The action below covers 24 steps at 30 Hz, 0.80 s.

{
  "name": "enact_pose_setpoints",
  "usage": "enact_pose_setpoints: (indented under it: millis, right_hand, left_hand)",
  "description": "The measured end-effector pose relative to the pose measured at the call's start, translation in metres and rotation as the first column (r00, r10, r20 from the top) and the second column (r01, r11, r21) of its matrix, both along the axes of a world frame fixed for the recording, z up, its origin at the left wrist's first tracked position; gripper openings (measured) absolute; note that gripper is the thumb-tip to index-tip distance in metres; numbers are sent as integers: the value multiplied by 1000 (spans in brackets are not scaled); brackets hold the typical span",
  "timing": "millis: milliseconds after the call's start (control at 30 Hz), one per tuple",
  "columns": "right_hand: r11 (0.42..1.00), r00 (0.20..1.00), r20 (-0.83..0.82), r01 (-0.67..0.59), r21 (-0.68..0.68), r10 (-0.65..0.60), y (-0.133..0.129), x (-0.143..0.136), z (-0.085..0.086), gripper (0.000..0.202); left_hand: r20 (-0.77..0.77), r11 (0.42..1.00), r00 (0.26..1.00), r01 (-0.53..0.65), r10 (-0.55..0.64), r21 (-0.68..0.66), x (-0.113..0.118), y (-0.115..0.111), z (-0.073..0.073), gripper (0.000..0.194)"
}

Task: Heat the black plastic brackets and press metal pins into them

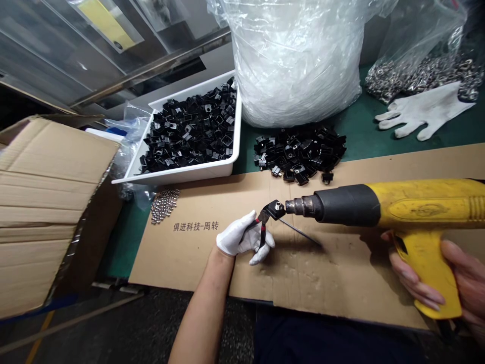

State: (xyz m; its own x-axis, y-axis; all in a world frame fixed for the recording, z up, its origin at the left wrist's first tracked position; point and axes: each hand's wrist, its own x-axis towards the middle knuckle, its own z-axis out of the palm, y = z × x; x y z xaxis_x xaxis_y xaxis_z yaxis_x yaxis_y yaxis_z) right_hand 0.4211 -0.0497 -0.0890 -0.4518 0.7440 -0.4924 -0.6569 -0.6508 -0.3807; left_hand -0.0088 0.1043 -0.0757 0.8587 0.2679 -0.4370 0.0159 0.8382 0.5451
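I am gripping the pliers with my gloved left hand; my fingers are curling round the handles, and the jaws are pinching a black part above the cardboard. A metal insert is showing on its upper face. My bare right hand is wrapping snugly round the handle of the heat gun, whose nozzle is pointing at the part, so close that I cannot tell whether they are touching. More black parts are lying in a pile beyond and in the tray.
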Motion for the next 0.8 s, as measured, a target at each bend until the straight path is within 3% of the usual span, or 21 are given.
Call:
enact_pose_setpoints:
  millis: [800]
  right_hand:
    - [999, 996, 74, 45, -21, -44, -2, -2, -2, 60]
  left_hand:
    - [19, 1000, 1000, -1, 1, -18, 2, 0, 3, 92]
